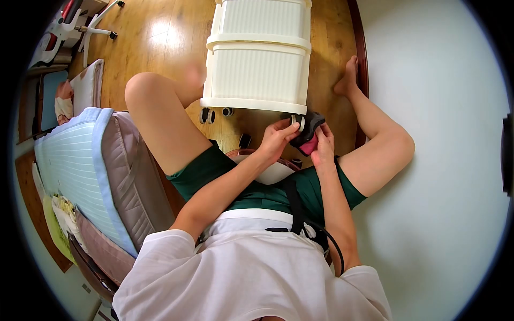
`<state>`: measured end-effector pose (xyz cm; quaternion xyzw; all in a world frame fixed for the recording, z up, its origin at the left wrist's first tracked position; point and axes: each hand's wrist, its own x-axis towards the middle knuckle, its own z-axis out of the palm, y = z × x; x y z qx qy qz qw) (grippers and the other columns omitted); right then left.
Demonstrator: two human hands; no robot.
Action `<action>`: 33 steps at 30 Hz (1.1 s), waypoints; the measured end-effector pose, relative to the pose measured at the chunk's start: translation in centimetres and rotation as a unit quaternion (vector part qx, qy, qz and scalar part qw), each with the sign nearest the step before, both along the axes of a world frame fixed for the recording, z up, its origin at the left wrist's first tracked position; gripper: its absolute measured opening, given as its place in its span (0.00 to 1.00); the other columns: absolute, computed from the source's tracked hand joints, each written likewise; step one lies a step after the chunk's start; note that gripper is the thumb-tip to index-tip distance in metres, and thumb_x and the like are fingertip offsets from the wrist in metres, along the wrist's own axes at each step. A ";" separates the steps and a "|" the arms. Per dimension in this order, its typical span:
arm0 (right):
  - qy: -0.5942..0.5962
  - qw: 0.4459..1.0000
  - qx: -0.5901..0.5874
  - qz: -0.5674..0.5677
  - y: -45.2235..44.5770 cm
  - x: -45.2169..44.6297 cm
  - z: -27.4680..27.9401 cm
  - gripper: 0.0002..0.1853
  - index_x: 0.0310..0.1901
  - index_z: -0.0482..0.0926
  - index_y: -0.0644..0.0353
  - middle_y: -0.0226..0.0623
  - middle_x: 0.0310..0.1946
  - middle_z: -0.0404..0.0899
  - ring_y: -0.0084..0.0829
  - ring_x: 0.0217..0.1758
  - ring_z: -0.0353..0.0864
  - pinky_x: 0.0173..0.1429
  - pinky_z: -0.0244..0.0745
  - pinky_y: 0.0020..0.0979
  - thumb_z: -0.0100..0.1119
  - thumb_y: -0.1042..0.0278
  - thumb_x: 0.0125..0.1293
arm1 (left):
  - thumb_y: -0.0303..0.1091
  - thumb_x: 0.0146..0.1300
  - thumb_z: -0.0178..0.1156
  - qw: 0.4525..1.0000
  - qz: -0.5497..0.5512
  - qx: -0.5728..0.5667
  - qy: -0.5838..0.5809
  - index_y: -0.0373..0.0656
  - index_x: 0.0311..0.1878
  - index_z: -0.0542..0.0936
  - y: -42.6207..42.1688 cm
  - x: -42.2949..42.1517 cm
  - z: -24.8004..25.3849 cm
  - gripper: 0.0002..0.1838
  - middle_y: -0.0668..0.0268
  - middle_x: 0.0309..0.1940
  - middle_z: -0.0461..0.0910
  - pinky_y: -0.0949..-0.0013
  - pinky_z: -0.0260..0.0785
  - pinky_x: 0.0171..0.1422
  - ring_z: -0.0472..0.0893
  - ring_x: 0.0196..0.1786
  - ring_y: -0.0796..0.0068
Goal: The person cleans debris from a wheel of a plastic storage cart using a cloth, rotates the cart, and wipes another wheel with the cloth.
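Note:
A white plastic drawer unit is in front of me between my legs, with its caster end towards me. Dark casters show at its near left corner. At the near right corner, my left hand pinches a caster between thumb and fingers. My right hand is closed around a dark grey and pink item right beside that caster. Its kind is not clear, and the fingers partly cover it. Small black pieces lie just left of my left hand.
A rounded white and reddish-brown object sits between my thighs. To the left is a bed-like piece with a striped blue cover. A pale wall stands on the right. White chair legs rest on the wooden floor at upper left.

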<state>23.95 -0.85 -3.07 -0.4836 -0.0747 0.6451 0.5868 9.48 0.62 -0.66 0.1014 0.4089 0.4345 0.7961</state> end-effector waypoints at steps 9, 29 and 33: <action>-0.067 0.993 0.029 0.093 1.0 -1.3 0.3 0.04 0.39 0.73 0.59 0.26 0.36 0.73 0.18 0.41 0.72 0.48 0.68 0.20 0.54 0.79 0.65 | 0.28 0.62 0.62 0.999 0.006 -0.003 0.043 0.31 0.52 0.73 -0.3 -0.3 -1.2 0.17 0.61 0.44 0.79 0.72 0.70 0.54 0.78 0.45 0.75; -0.116 0.963 0.103 0.221 0.8 -0.2 3.1 0.15 0.39 0.69 0.59 0.27 0.36 0.72 0.20 0.42 0.73 0.50 0.71 0.22 0.54 0.89 0.53 | 0.33 0.62 0.61 0.999 -0.021 -0.028 -0.008 0.33 0.47 0.76 0.2 -0.4 -0.5 0.14 0.66 0.38 0.78 0.76 0.65 0.44 0.73 0.37 0.81; -0.154 0.954 0.123 0.224 0.8 0.0 2.4 0.14 0.37 0.68 0.59 0.27 0.33 0.72 0.18 0.39 0.72 0.45 0.69 0.20 0.53 0.89 0.51 | 0.33 0.64 0.58 0.998 -0.050 -0.011 -0.023 0.34 0.48 0.75 0.3 -0.8 -1.7 0.14 0.65 0.40 0.78 0.74 0.65 0.48 0.75 0.41 0.78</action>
